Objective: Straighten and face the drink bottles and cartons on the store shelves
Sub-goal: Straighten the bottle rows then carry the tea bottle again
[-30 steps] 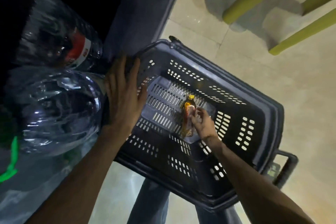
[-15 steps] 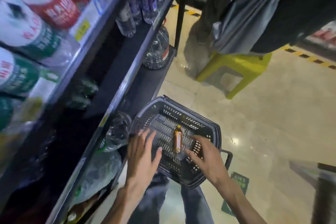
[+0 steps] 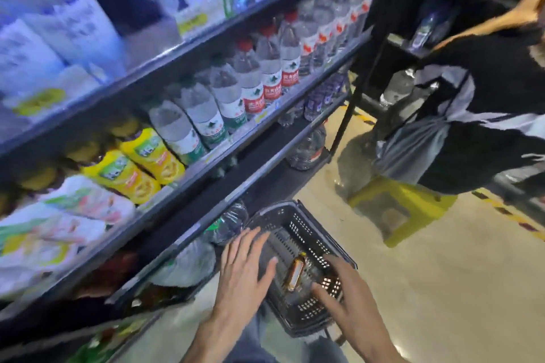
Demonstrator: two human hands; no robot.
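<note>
- Head view: left hand flat, fingers spread and straight, over the near-left rim of the basket; holding nothing.
- Right hand fingers extended, relaxed, lying over the basket's right side; grasping nothing, just beside the bottle.
- Small amber bottle lies on its side on the basket floor, between the two hands. Long axis runs from lower left to upper right in frame; which end carries the cap cannot be told in the blur.
- Against half a second ago: bottle in the same spot in the basket, both hands in much the same poses; camera has tilted up, so more shelving shows.
- Basket: dark grey plastic, rectangular, walls and floor perforated with rows of slots; it sits on the floor against the lowest shelf.
- Shelves: dark metal edges. Clear ribbed water bottles with red caps, red and green labels, standing in rows; yellow-labelled bottles further left.
- Yellow plastic stool on glossy tile; another person in dark clothing at right.
</note>
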